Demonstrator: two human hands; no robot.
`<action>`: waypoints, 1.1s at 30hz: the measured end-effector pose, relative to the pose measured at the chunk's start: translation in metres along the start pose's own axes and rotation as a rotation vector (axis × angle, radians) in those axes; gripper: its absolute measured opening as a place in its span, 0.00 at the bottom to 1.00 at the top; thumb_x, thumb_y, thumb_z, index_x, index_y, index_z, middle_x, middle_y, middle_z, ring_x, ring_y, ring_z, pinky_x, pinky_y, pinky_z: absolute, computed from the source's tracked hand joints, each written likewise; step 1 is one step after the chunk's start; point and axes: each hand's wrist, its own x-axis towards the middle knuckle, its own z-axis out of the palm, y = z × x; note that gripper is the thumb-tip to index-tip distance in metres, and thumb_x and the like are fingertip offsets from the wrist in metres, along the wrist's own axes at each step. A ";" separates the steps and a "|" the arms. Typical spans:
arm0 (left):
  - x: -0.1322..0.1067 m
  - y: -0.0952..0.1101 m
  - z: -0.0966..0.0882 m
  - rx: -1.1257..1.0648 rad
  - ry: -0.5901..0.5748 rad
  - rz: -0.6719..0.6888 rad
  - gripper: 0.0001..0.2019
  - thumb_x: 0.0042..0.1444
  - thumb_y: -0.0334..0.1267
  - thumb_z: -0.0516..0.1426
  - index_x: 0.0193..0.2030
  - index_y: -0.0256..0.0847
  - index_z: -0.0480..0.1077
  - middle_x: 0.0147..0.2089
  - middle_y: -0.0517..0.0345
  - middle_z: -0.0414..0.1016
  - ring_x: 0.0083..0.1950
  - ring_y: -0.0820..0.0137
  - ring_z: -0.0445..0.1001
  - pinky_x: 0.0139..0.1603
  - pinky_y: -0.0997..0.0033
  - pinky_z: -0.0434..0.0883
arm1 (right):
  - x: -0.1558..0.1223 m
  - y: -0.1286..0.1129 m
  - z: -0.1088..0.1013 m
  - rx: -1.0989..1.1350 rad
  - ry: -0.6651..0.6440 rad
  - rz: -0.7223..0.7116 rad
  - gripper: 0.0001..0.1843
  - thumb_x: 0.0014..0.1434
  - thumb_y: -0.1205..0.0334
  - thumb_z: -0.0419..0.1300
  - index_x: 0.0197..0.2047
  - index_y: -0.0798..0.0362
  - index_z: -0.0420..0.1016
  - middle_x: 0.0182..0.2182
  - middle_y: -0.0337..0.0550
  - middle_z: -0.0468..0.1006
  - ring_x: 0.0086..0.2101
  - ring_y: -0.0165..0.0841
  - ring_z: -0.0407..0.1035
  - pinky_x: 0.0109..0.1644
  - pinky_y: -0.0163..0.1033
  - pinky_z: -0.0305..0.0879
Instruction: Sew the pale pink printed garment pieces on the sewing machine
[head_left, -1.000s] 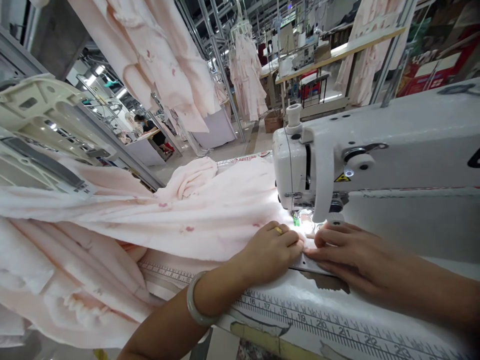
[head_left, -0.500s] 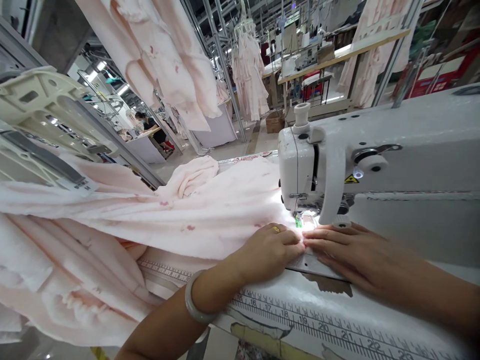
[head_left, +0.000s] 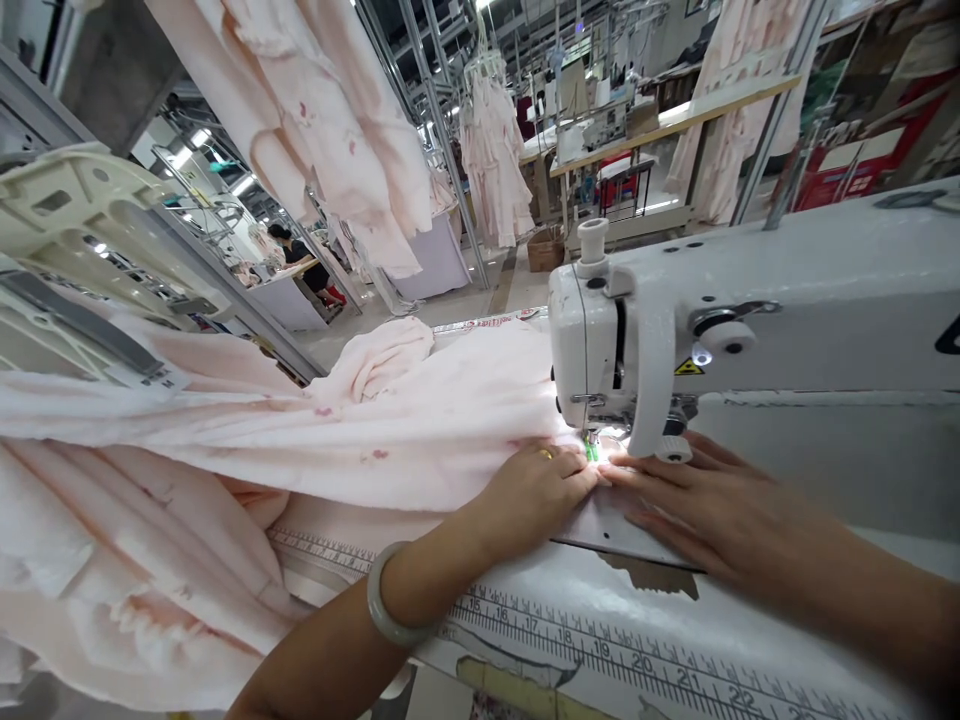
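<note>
Pink fabric edge (head_left: 442,505) between left hand (head_left: 536,492) and right hand (head_left: 712,510)

The left hand (head_left: 536,490) is resting on the fabric (head_left: 300,440), which is spreading away to the left of it. The right hand (head_left: 720,510) is lying just beside it on the machine bed (head_left: 622,530). The presser foot (head_left: 592,448) is sitting directly ahead of the fingertips, under the sewing machine head (head_left: 750,310), which is standing ahead and right. A tape ruler (head_left: 570,640) is running along the table nearer than both hands. Garments (head_left: 322,110) are hanging ahead and left, with a co-worker (head_left: 296,255) stationed farther behind them.
</note>
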 end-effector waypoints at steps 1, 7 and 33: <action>0.000 0.000 0.000 -0.001 -0.002 -0.004 0.13 0.79 0.29 0.53 0.60 0.34 0.78 0.54 0.48 0.85 0.51 0.63 0.82 0.57 0.61 0.77 | 0.002 -0.001 -0.002 -0.008 0.004 -0.013 0.21 0.84 0.58 0.46 0.68 0.44 0.76 0.51 0.39 0.88 0.44 0.38 0.82 0.62 0.51 0.66; -0.004 0.004 0.004 -0.057 0.065 -0.050 0.13 0.79 0.30 0.53 0.60 0.36 0.78 0.54 0.50 0.85 0.58 0.62 0.80 0.63 0.59 0.76 | 0.011 -0.009 -0.009 -0.090 0.050 -0.039 0.26 0.85 0.59 0.41 0.54 0.45 0.83 0.45 0.39 0.89 0.42 0.38 0.81 0.62 0.50 0.62; 0.010 -0.009 0.003 -0.147 -0.084 -0.102 0.17 0.69 0.23 0.55 0.61 0.30 0.76 0.64 0.38 0.81 0.68 0.57 0.77 0.72 0.55 0.75 | -0.028 0.023 0.028 -0.127 0.023 0.083 0.22 0.82 0.44 0.49 0.63 0.38 0.80 0.46 0.41 0.89 0.47 0.41 0.82 0.72 0.56 0.58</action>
